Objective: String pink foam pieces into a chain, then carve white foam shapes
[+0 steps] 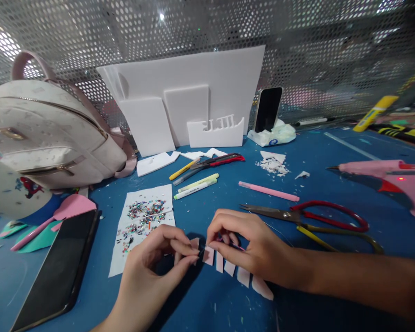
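The left hand's (155, 267) fingers are drawn together at the tips, as are the right hand's (252, 240) just beside them; whether either grips something is too small to tell. Pale pink pieces (242, 276) lie in a row on the blue bench (210, 311), under and beside the right fingers. Beyond and left of the left fingers, beads (148, 210) spread over a white sheet (117, 263). Past the right fingers are scissors (287, 214), then a pink pen (268, 191); a glue gun (401, 170) is well to their right. Farthest beyond both stand white boards (228, 78).
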{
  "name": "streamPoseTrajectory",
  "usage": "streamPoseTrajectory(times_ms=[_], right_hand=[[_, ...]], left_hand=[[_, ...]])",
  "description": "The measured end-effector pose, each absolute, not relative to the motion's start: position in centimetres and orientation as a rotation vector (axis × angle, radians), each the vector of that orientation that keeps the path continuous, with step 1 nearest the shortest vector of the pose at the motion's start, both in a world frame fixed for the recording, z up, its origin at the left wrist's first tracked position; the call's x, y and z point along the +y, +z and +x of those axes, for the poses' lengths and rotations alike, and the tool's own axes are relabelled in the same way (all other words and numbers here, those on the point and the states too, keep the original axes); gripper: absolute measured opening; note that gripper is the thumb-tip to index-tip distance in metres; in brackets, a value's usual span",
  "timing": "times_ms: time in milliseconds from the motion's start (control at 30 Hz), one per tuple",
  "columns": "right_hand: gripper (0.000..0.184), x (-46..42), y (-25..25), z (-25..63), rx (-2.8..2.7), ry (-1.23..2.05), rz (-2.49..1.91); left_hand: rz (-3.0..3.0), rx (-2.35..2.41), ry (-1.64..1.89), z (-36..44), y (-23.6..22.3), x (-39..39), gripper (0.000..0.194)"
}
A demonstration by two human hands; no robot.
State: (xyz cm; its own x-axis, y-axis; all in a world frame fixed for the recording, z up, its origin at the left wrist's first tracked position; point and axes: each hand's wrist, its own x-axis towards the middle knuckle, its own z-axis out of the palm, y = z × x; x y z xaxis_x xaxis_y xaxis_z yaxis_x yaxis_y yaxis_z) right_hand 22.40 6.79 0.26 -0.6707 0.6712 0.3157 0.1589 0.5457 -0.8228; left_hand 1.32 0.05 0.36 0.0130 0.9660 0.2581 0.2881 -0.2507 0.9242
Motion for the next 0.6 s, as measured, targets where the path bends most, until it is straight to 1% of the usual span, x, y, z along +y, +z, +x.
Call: streamPoseTrajectory(times_ms=[167, 400, 600], right_hand=[[0.013, 6.74, 0.15, 22.38, -2.137, 1.018, -0.605], [0.009, 6.68, 0.21, 22.50, -2.160, 0.994, -0.514], [0.010, 6.55, 0.17, 22.54, -2.165, 0.975, -0.511]], left_hand=[[1.644, 1.291, 1.274, 1.26, 0.51, 0.04, 0.019], [1.634, 1.285, 1.276, 1.24, 0.46, -0.04, 0.019], [1.648, 1.269, 1.297, 1.43, 0.41, 0.18, 0.021]])
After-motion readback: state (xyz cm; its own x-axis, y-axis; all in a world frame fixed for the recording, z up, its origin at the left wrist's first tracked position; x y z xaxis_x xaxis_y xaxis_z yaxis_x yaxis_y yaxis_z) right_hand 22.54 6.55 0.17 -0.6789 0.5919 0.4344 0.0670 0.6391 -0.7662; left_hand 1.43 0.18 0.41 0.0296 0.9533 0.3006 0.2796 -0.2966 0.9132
